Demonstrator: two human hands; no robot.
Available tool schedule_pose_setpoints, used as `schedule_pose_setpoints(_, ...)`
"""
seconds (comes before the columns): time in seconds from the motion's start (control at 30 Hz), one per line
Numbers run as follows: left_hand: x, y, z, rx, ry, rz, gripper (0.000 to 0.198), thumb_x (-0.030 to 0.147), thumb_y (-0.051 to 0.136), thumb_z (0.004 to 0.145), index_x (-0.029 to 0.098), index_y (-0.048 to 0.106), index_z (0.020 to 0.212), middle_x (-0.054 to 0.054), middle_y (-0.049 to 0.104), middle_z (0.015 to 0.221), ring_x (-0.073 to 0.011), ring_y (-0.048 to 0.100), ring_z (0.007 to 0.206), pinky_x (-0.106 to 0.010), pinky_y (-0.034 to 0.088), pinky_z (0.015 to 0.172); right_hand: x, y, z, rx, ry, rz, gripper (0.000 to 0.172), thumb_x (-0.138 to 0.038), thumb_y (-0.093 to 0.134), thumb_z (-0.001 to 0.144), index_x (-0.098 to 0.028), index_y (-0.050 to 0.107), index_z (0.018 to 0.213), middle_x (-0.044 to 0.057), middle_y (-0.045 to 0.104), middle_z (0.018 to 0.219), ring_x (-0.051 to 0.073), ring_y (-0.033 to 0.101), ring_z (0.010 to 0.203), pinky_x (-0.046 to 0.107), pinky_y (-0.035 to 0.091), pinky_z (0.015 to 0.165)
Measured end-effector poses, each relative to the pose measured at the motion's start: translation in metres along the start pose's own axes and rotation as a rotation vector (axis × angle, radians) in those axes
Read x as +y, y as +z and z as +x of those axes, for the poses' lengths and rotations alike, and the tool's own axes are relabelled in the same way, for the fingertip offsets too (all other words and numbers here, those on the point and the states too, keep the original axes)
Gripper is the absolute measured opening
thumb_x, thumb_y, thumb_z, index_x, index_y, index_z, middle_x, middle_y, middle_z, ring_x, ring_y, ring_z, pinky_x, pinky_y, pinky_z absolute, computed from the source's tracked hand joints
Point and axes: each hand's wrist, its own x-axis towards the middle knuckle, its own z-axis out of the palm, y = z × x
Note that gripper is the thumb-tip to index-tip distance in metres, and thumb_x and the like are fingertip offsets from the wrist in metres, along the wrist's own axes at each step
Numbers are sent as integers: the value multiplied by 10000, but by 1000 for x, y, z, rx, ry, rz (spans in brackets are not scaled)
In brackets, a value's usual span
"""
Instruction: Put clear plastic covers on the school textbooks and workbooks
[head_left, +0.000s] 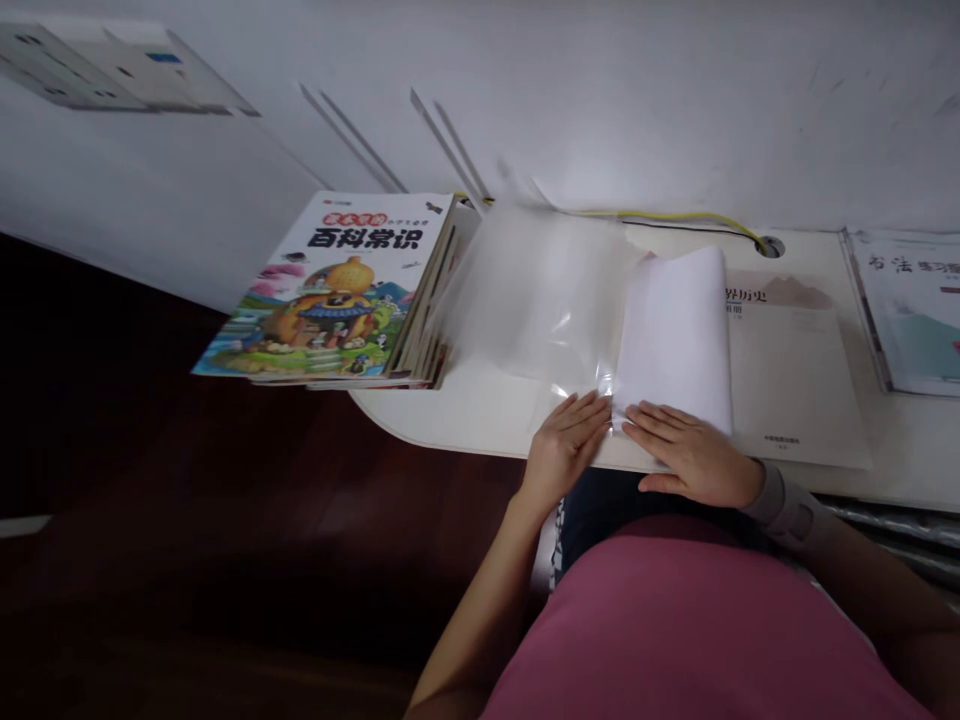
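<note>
A clear plastic book cover (pixel 525 300) is spread at the left of an opened book. My left hand (pixel 568 440) lies on the plastic's near edge, fingers stretched out toward the crease. On the bottom of a white page (pixel 671 340) rests my right hand (pixel 694 455), its fingers flat and extended. The page is slightly curled and stands over part of a beige book cover (pixel 795 370) with Chinese print and mountains. Both hands press down without grasping anything. Glare on the plastic hides where its edges run near the crease.
A stack of books (pixel 337 290) with a colourful top cover reaches over the left end of the white table (pixel 420 415). At the right lies another book (pixel 919 310). A yellow cable (pixel 675 214) runs along the wall to a hole (pixel 770 246).
</note>
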Motion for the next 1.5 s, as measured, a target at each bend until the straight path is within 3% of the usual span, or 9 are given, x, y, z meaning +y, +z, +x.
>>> schedule_pose_setpoints(0.23,1,1,-1,9,13,12,288,212,518,912,229,625,1179,-74,655,1207,-215,571,1187,-499,458,1017,-7,1,3,-20,-21,-36,728,-619,401,886,-119,380,1415,157,394,1467,261,319,1381,447,302,1118)
schedule_pose_setpoints(0.43,5,0,3,-4,-8,49,314,195,475,929,191,595,1218,-101,642,1227,-210,572,1186,-482,458,1018,-15,6,6,-31,-42,-110,829,-666,401,853,-52,363,1410,202,394,1456,276,359,1359,424,301,1116)
schedule_pose_setpoints(0.63,3,2,3,-36,-4,124,301,242,498,918,204,620,1191,-101,635,1237,-242,561,1198,-495,459,1015,-17,2,7,-79,-115,-21,852,-636,458,852,-7,337,1414,236,426,1424,272,380,1345,411,316,1099)
schedule_pose_setpoints(0.77,1,6,1,-5,45,177,261,223,532,897,199,649,1128,-94,653,1211,-254,573,1181,-488,478,998,21,-23,18,-83,-154,-56,645,-540,387,928,-94,402,1394,175,498,1387,241,457,1287,415,335,1074)
schedule_pose_setpoints(0.87,2,7,2,5,55,198,248,220,534,896,207,650,1115,-88,663,1192,-256,582,1167,-490,492,980,71,-41,39,-60,7,-255,488,-431,403,949,-130,495,1322,168,489,1394,295,423,1304,494,307,1065)
schedule_pose_setpoints(1.03,6,4,3,-22,44,255,236,169,513,890,197,648,1081,-104,661,1189,-275,587,1154,-521,493,969,134,-49,87,-143,141,-382,454,-362,418,946,-102,490,1310,189,478,1386,324,417,1281,504,338,1010)
schedule_pose_setpoints(1.2,21,20,16,-73,73,244,303,77,411,894,140,612,1112,-161,601,1268,-264,527,1234,-492,482,993,159,-49,117,-102,259,-346,423,-263,361,954,-178,485,1349,177,473,1350,293,466,1180,424,388,923)
schedule_pose_setpoints(1.37,47,59,40,-137,138,237,353,289,484,928,113,553,1227,-174,546,1335,-297,458,1293,-508,416,1045,170,-47,129,-35,274,-379,478,-134,336,920,-237,483,1363,165,513,1207,272,483,1048,387,379,835)
schedule_pose_setpoints(1.5,51,68,43,-177,115,213,328,301,474,935,142,568,1206,-133,564,1328,-263,449,1305,-502,351,1088,176,-46,140,-48,273,-426,533,-81,318,901,-245,436,1394,155,533,1103,249,482,972,359,354,776)
